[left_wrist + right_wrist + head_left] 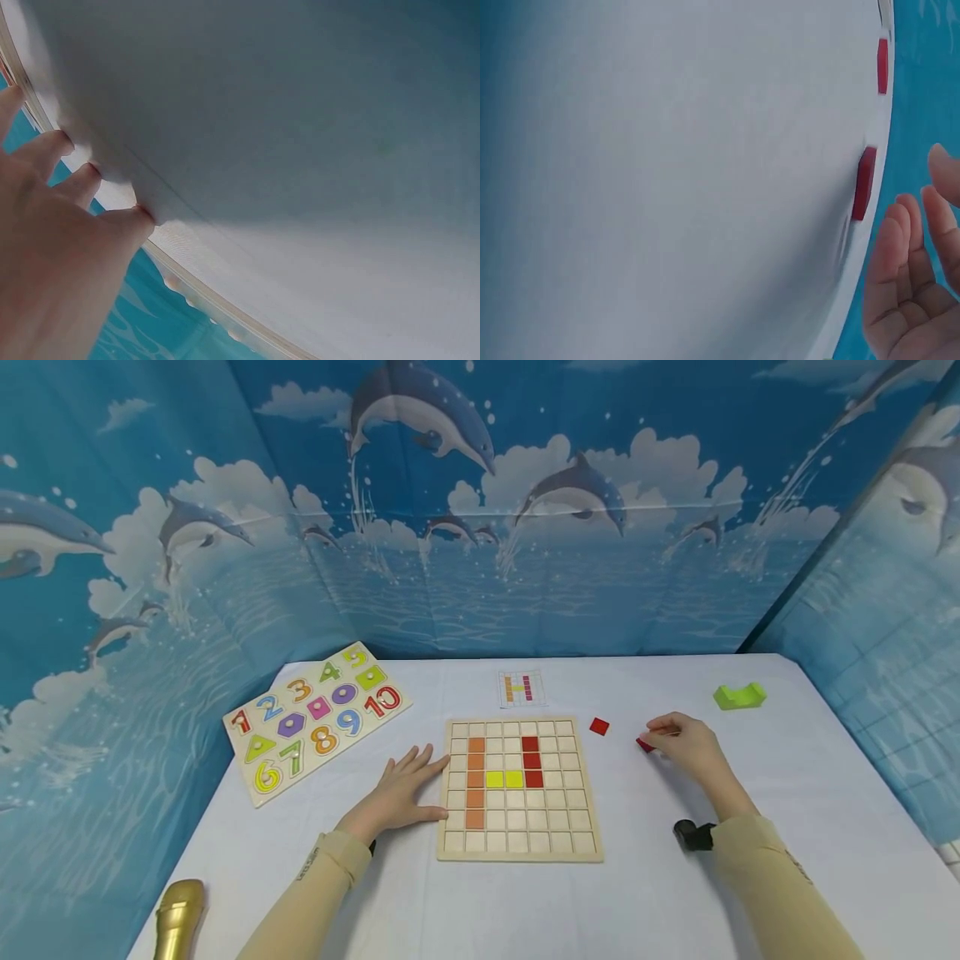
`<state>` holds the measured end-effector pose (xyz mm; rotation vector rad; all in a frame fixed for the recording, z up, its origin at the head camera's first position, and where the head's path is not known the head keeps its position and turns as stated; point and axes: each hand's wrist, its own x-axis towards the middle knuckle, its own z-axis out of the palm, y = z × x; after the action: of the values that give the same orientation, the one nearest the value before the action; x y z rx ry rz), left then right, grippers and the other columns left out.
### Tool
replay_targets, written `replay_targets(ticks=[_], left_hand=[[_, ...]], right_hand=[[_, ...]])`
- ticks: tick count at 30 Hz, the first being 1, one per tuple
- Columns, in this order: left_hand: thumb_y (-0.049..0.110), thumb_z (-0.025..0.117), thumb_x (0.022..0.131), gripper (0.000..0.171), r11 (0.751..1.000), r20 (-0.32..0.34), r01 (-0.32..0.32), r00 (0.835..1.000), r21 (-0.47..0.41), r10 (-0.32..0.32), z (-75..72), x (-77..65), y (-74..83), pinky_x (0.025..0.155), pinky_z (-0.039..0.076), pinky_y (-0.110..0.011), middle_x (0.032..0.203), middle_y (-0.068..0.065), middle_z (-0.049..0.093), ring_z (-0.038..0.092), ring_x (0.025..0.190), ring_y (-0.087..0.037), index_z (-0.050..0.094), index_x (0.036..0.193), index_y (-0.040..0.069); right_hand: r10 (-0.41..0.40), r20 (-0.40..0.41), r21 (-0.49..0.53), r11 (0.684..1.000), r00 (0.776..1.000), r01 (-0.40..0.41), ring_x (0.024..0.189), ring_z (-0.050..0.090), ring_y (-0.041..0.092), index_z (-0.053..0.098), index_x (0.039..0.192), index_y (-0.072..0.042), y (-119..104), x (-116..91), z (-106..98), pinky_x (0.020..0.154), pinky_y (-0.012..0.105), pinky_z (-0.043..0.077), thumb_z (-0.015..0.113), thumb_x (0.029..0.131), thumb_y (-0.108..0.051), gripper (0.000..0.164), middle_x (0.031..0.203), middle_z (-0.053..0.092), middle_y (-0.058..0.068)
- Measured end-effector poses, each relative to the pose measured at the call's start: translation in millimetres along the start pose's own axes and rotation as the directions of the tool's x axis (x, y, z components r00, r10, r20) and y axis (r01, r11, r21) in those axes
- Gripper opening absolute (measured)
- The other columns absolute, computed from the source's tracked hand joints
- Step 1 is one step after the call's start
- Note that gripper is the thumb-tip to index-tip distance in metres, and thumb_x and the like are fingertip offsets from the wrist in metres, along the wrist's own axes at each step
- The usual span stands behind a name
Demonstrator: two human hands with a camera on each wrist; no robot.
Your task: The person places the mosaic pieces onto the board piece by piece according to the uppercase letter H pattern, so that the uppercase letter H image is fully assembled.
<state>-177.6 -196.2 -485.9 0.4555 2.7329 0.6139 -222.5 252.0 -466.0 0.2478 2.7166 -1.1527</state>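
A wooden grid board [520, 857] lies flat, with an orange tile column [476, 781], two yellow tiles [504, 779] and three red tiles [532, 761] in its cells. Against the board's left edge my left hand [401, 793] rests, fingers spread and thumb lower down. On the cloth to the right lies a loose red tile [865, 184]; my right hand [686, 745] is just over it, and a small gap shows between fingertips and tile in the right wrist view. A second loose red tile [599, 726] sits nearer the board.
Behind the board lies a small pattern card [522, 689]. A number and shape puzzle board [315, 718] is at the back left. Farther right stands a green curved block [740, 696]. A gold microphone [180, 914] lies front left, and a dolphin-print curtain [480, 602] hangs behind the table.
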Motion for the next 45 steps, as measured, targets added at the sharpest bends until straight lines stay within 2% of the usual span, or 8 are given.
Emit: replay_targets(ticks=[6, 13, 21, 30, 37, 42, 45], left_hand=[[0.048, 0.078, 0.080, 0.087, 1.000, -0.001, -0.006, 1.000, 0.001, 0.006, 1.2, 0.2, -0.3, 0.122, 0.005, -0.063, 0.164, -0.012, 0.021, 0.011, 0.153, -0.037, 0.038, 0.153, 0.024], [0.047, 0.078, 0.080, 0.086, 1.000, 0.002, 0.001, 1.000, -0.007, -0.001, 0.3, -2.1, 2.2, 0.122, 0.004, -0.062, 0.164, -0.012, 0.021, 0.010, 0.153, -0.037, 0.038, 0.153, 0.023], [0.048, 0.078, 0.080, 0.087, 1.000, 0.001, 0.005, 1.000, -0.005, -0.005, 2.5, -2.9, 0.8, 0.122, 0.004, -0.062, 0.164, -0.012, 0.021, 0.010, 0.153, -0.036, 0.038, 0.153, 0.024], [0.048, 0.078, 0.080, 0.087, 1.000, 0.000, -0.001, 1.000, -0.005, 0.001, 2.8, -1.8, 0.2, 0.123, 0.004, -0.061, 0.164, -0.011, 0.021, 0.010, 0.153, -0.036, 0.037, 0.153, 0.025], [0.049, 0.077, 0.080, 0.087, 1.000, 0.001, -0.007, 1.000, 0.000, 0.007, 1.6, -0.5, 0.2, 0.123, 0.004, -0.061, 0.164, -0.011, 0.021, 0.010, 0.153, -0.035, 0.037, 0.153, 0.025], [0.049, 0.077, 0.081, 0.088, 1.000, 0.005, -0.007, 1.000, 0.004, 0.007, 0.7, 0.0, -0.3, 0.123, 0.004, -0.061, 0.165, -0.011, 0.020, 0.009, 0.154, -0.035, 0.036, 0.154, 0.025], [0.049, 0.077, 0.081, 0.088, 1.000, 0.003, -0.006, 1.000, 0.003, 0.006, 0.7, -0.4, -0.6, 0.122, 0.004, -0.061, 0.165, -0.012, 0.020, 0.009, 0.153, -0.036, 0.036, 0.154, 0.024]], right_hand=[[0.059, 0.019, 0.022, 0.998, 0.998, -0.060, 0.094, 0.060, 0.025, 0.054, 0.130, 0.002, 9, 3, -7, 0.072, 0.022, 0.051, 0.064, 0.094, -0.033, 0.050, 0.118, 0.059, 0.022], [0.098, 0.046, 0.020, 0.995, 0.994, -0.099, 0.097, 0.059, 0.029, 0.051, 0.132, 0.004, 7, 5, -7, 0.079, 0.032, 0.051, 0.065, 0.094, -0.033, 0.054, 0.118, 0.058, 0.023], [0.144, 0.066, 0.005, 0.990, 0.987, -0.144, 0.098, 0.054, 0.031, 0.050, 0.131, 0.003, 7, 10, 0, 0.079, 0.032, 0.050, 0.066, 0.094, -0.032, 0.054, 0.116, 0.057, 0.022], [0.150, 0.073, -0.012, 0.989, 0.986, -0.150, 0.100, 0.051, 0.032, 0.051, 0.128, 0.004, 7, 8, 1, 0.080, 0.035, 0.048, 0.068, 0.092, -0.033, 0.054, 0.113, 0.057, 0.021], [0.163, 0.066, -0.026, 0.986, 0.984, -0.162, 0.102, 0.049, 0.034, 0.052, 0.124, 0.004, 4, 8, 2, 0.081, 0.035, 0.048, 0.069, 0.092, -0.029, 0.048, 0.110, 0.057, 0.021], [0.181, 0.064, -0.053, 0.983, 0.981, -0.177, 0.101, 0.049, 0.036, 0.053, 0.122, 0.005, 1, 7, 2, 0.083, 0.041, 0.051, 0.068, 0.092, -0.024, 0.045, 0.111, 0.057, 0.024], [0.187, 0.059, -0.070, 0.981, 0.981, -0.183, 0.099, 0.050, 0.035, 0.054, 0.120, 0.006, -1, 8, 2, 0.082, 0.041, 0.051, 0.068, 0.092, -0.023, 0.043, 0.110, 0.057, 0.024]])
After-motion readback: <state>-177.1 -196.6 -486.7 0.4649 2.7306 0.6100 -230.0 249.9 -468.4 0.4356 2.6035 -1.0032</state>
